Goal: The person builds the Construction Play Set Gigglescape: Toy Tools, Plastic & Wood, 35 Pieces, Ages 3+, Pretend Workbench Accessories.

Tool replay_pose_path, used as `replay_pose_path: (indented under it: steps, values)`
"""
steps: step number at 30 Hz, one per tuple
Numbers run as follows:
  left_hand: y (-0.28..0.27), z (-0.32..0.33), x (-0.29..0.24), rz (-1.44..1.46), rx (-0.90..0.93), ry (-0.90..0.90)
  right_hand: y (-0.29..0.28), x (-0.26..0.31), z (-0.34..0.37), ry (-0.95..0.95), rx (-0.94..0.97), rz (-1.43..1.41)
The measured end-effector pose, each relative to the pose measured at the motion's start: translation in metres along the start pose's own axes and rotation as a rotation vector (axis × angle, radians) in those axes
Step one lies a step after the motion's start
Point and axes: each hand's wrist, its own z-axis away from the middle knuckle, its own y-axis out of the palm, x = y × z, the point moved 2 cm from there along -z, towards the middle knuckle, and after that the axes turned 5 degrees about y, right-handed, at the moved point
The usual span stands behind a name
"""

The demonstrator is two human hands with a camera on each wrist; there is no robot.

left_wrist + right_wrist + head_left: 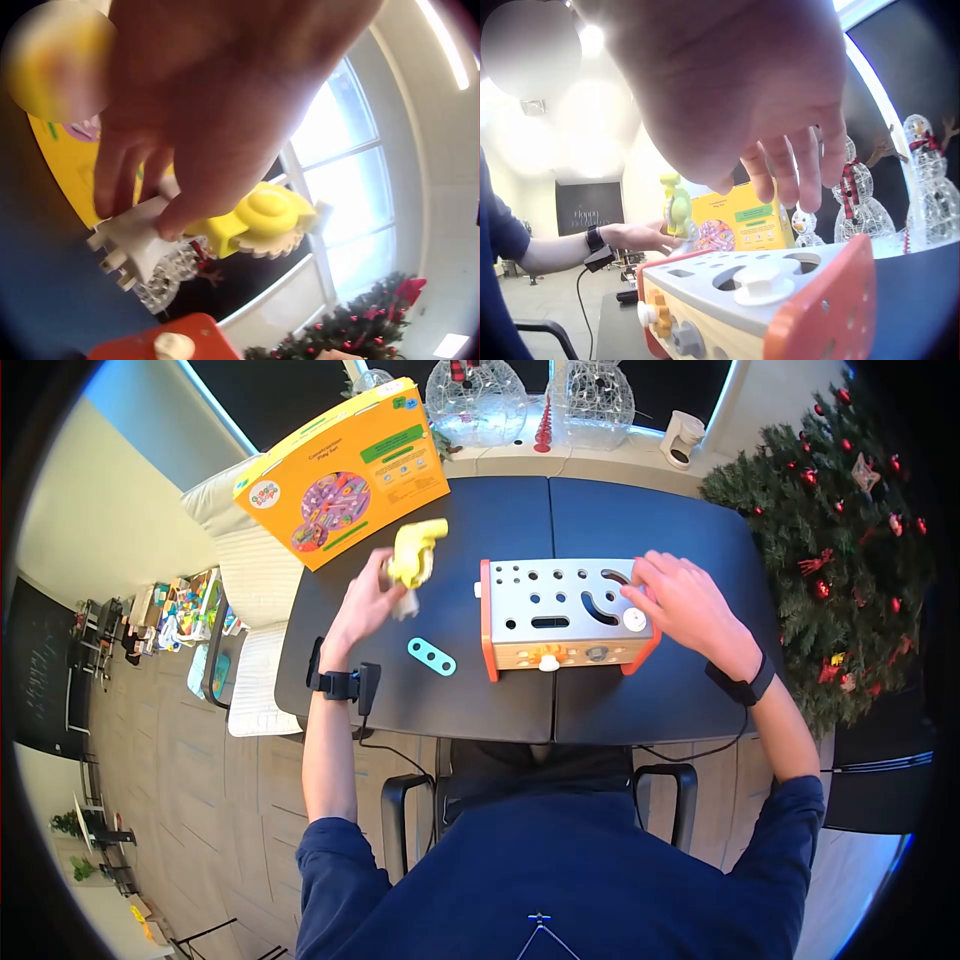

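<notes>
My left hand [368,600] grips a yellow toy circular saw [415,555] above the table's left half. A cream toothed disc [271,244] shows under the saw's yellow body, and the thumb lies against a whitish pronged part [139,236]. To the right stands a wooden toy workbench [555,600] with a grey perforated top and red-orange ends. My right hand [685,600] is over its right end, fingers extended and holding nothing. Below that palm, a white hex bolt head [763,282] sits on the bench top. An orange gear [658,313] and a grey knob [688,339] are on its front.
A light-blue strip with holes [432,657] lies on the dark table [400,700] left of the bench. The yellow play-set box [345,470] stands at the back left. A decorated Christmas tree [815,560] rises beyond the right edge, and wire snowmen [475,405] line the sill behind.
</notes>
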Motion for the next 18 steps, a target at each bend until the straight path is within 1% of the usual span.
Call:
replay_pose_path:
  steps: [2, 4, 6, 8, 10, 13, 16, 18]
  values:
    - [0.003, -0.003, -0.054, 0.205, -0.085, 0.106, -0.007, 0.010, -0.008, -0.006, -0.027, -0.070]
    - [0.019, -0.010, -0.082, 0.295, -0.138, 0.230, -0.015, 0.028, -0.017, -0.014, -0.060, -0.194]
    - [0.029, -0.008, -0.114, 0.315, -0.035, 0.370, -0.013, 0.038, -0.024, -0.069, -0.109, -0.205]
    - [0.040, -0.006, -0.139, 0.320, 0.046, 0.400, -0.010, 0.045, -0.033, -0.102, -0.119, -0.229]
    - [0.054, -0.016, -0.131, 0.315, 0.059, 0.407, -0.004, 0.051, -0.043, -0.109, -0.095, -0.268]
    - [0.059, -0.022, -0.127, 0.290, 0.074, 0.421, 0.006, 0.058, -0.055, -0.137, -0.072, -0.368]
    - [0.059, -0.023, -0.125, 0.276, 0.087, 0.443, 0.006, 0.068, -0.065, -0.063, 0.038, -0.353]
    - [0.057, -0.021, -0.126, 0.253, 0.083, 0.457, 0.007, 0.070, -0.071, -0.075, 0.018, -0.388]
